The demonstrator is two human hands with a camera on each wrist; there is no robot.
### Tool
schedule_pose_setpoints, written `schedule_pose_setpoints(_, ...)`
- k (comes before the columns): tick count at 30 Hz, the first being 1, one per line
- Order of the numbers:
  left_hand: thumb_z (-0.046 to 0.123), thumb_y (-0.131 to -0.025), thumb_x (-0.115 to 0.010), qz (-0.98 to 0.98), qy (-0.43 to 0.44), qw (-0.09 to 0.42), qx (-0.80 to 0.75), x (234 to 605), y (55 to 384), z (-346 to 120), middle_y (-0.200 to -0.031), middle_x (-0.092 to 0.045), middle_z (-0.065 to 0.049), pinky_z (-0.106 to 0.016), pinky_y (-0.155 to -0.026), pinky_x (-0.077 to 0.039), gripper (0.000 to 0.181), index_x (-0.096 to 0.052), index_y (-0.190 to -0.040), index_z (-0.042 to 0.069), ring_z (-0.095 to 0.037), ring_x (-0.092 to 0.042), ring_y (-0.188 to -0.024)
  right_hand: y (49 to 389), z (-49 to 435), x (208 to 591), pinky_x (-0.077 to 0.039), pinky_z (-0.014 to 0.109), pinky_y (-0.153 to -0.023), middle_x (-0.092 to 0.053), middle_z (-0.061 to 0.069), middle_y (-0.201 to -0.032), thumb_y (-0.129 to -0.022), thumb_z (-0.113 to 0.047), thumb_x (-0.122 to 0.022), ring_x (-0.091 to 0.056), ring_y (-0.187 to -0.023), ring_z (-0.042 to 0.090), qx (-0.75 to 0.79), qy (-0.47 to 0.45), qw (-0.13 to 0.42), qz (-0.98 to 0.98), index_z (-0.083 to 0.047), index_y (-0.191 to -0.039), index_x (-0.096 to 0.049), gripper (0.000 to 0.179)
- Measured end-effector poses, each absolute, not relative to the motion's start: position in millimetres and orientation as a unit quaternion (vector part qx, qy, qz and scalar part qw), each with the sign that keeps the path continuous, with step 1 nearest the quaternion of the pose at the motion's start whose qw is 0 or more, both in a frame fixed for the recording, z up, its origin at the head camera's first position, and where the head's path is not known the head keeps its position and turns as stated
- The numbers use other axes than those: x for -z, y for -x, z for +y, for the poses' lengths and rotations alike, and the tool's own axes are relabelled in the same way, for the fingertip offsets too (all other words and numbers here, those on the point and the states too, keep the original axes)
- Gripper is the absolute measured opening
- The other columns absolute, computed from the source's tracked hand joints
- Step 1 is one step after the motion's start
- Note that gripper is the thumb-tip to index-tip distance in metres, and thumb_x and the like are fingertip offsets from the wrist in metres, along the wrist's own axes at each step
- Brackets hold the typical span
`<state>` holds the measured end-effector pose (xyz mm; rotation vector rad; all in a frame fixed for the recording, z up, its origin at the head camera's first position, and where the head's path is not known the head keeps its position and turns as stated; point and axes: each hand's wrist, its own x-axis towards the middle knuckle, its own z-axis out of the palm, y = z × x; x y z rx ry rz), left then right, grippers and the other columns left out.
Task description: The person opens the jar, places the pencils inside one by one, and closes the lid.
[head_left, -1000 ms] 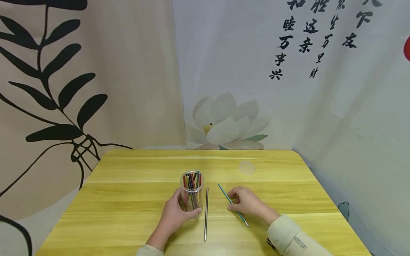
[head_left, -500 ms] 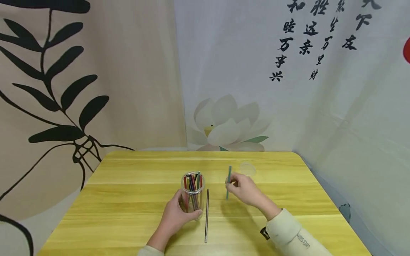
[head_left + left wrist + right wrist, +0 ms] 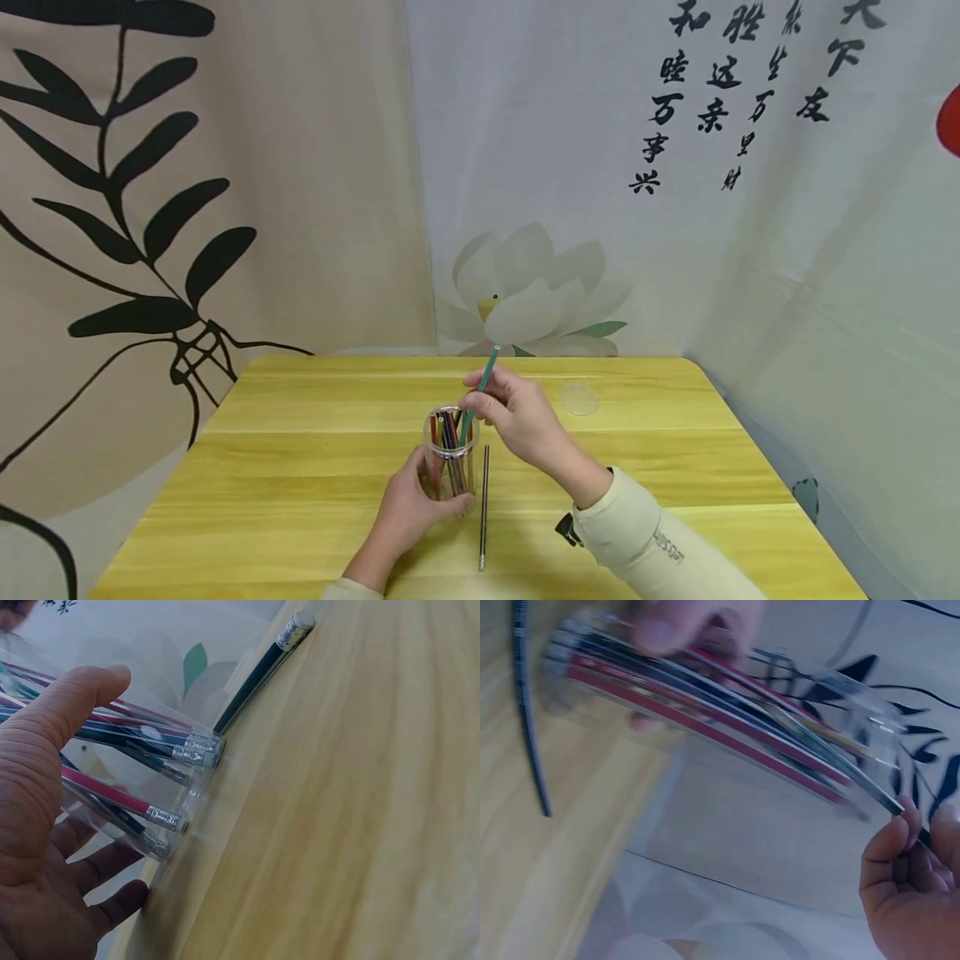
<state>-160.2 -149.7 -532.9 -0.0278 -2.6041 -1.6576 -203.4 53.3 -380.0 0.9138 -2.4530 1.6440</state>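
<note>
A clear cylindrical jar stands upright on the table, holding several pencils in red, dark and other colours. My left hand holds it low, thumb and fingers around its side. Above the rim, my right hand pinches a teal pencil. That pencil tilts with its lower end inside the jar and its upper end pointing up past the fingers. In the right wrist view the fingertips sit right by the jar's mouth. One dark pencil lies on the tabletop just right of the jar.
A clear round disc lies near the back of the wooden table. Behind the table hangs a cloth backdrop with printed leaves, a flower and writing. A dark band shows at the right sleeve.
My right hand has lifted the teal pencil off the table, turned it steeper and carried it left into the jar's mouth. The left hand and jar stay in place.
</note>
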Motion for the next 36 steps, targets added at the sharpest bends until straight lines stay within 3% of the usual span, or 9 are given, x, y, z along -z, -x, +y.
schedule_pose_setpoints(5, 0.041, -0.073, -0.1, -0.844, 0.01, 0.02, 0.536, 532, 160, -149, -0.114, -0.072, 0.0, -0.036, -0.088, -0.055, 0.075, -0.06, -0.133, 0.021, -0.017, -0.065, -0.105, 206, 48, 394, -0.06, 0.022, -0.078, -0.079, 0.01, -0.104, -0.105, -0.016, -0.068, -0.073, -0.09, 0.018, -0.512, -0.294, 0.012, -0.807, -0.007, -0.122, -0.071, 0.02)
schedule_pose_setpoints(13, 0.039, -0.072, -0.1, -0.844, 0.007, 0.03, 0.535, 530, 161, -149, -0.113, -0.072, -0.001, -0.034, -0.083, -0.055, 0.074, -0.061, -0.131, 0.02, -0.016, -0.064, -0.1, 216, 56, 404, -0.058, 0.024, -0.07, -0.078, 0.006, -0.097, -0.107, -0.022, -0.066, -0.068, -0.08, 0.011, -0.518, -0.252, 0.06, -0.815, -0.009, -0.116, -0.074, 0.018)
schedule_pose_setpoints(18, 0.039, -0.072, -0.1, -0.845, 0.001, 0.027, 0.535, 532, 160, -150, -0.117, -0.073, -0.004, -0.036, -0.085, -0.057, 0.075, -0.06, -0.131, 0.018, -0.018, -0.066, -0.103, 230, 62, 442, -0.056, 0.027, -0.064, -0.077, 0.005, -0.094, -0.109, -0.02, -0.063, -0.067, -0.076, 0.012, -0.377, -0.248, 0.0, -0.892, -0.007, -0.115, -0.075, 0.019)
schedule_pose_setpoints(22, 0.04, -0.072, -0.1, -0.843, -0.002, 0.022, 0.537, 534, 157, -150, -0.123, -0.073, -0.005, -0.038, -0.089, -0.059, 0.079, -0.059, -0.135, 0.018, -0.019, -0.068, -0.107, 229, 60, 475, -0.063, 0.033, -0.073, -0.082, 0.006, -0.104, -0.107, -0.022, -0.067, -0.077, -0.087, 0.019, -0.208, -0.293, -0.056, -0.932, -0.009, -0.116, -0.078, 0.019)
schedule_pose_setpoints(24, 0.04, -0.072, -0.1, -0.841, -0.003, 0.02, 0.541, 534, 157, -149, -0.123, -0.074, -0.005, -0.038, -0.088, -0.059, 0.078, -0.059, -0.135, 0.017, -0.019, -0.068, -0.106, 226, 58, 484, -0.064, 0.032, -0.076, -0.083, 0.002, -0.105, -0.104, -0.025, -0.071, -0.078, -0.092, 0.018, -0.147, -0.31, -0.057, -0.937, -0.012, -0.11, -0.081, 0.017)
schedule_pose_setpoints(28, 0.04, -0.072, -0.1, -0.838, -0.001, 0.023, 0.545, 534, 157, -148, -0.12, -0.074, -0.005, -0.036, -0.086, -0.058, 0.076, -0.059, -0.132, 0.017, -0.018, -0.067, -0.104, 221, 57, 490, -0.058, 0.027, -0.066, -0.079, -0.006, -0.087, -0.101, -0.03, -0.075, -0.069, -0.077, 0.009, -0.097, -0.313, -0.044, -0.944, -0.017, -0.091, -0.082, 0.018)
schedule_pose_setpoints(33, 0.041, -0.072, -0.1, -0.841, 0.001, 0.023, 0.54, 534, 158, -149, -0.123, -0.074, -0.004, -0.038, -0.089, -0.058, 0.078, -0.059, -0.134, 0.018, -0.019, -0.067, -0.109, 221, 62, 491, -0.047, 0.022, -0.057, -0.067, -0.004, -0.072, -0.094, -0.016, -0.081, -0.053, -0.063, 0.006, -0.12, -0.288, -0.06, -0.948, -0.011, -0.077, -0.073, 0.02)
schedule_pose_setpoints(36, 0.042, -0.072, -0.1, -0.842, 0.003, 0.026, 0.539, 533, 158, -149, -0.124, -0.074, -0.004, -0.04, -0.092, -0.059, 0.079, -0.059, -0.135, 0.018, -0.019, -0.068, -0.112, 223, 68, 493, -0.049, 0.022, -0.059, -0.068, 0.0, -0.078, -0.089, -0.003, -0.079, -0.053, -0.066, 0.006, -0.15, -0.263, -0.081, -0.95, -0.007, -0.085, -0.07, 0.011)
